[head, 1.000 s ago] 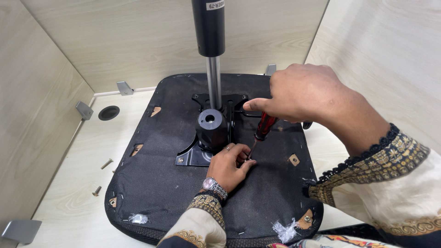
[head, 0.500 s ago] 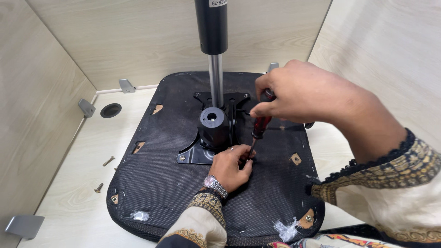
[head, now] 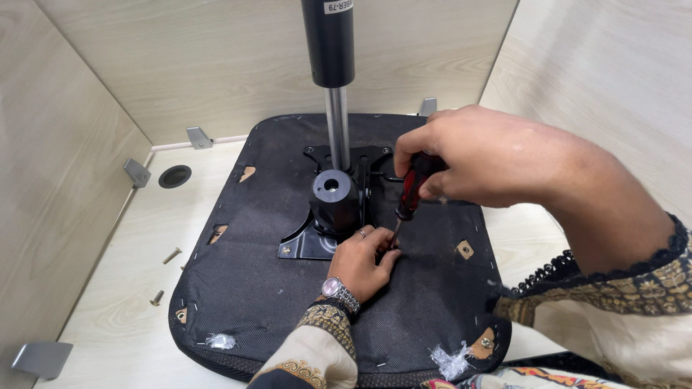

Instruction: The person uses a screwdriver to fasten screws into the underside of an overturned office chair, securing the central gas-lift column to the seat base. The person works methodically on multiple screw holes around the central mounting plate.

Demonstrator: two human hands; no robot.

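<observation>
Tilted upright since a second ago, the red-handled screwdriver [head: 413, 193] sits gripped in the right hand [head: 479, 155]; left hand [head: 364, 263] pinches its tip at the seat-plate [head: 306, 245] screw. A slip could jab fingers.

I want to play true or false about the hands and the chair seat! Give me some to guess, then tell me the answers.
1. The right hand holds a red-and-black-handled screwdriver. True.
2. The left hand wears a silver wristwatch. True.
3. The black fabric chair seat underside lies on a green carpet. False: it lies on a pale wooden board.
4. The loose screws lie right of the seat. False: they lie left of it.
5. The left hand's fingers are at the screwdriver's tip. True.
</observation>
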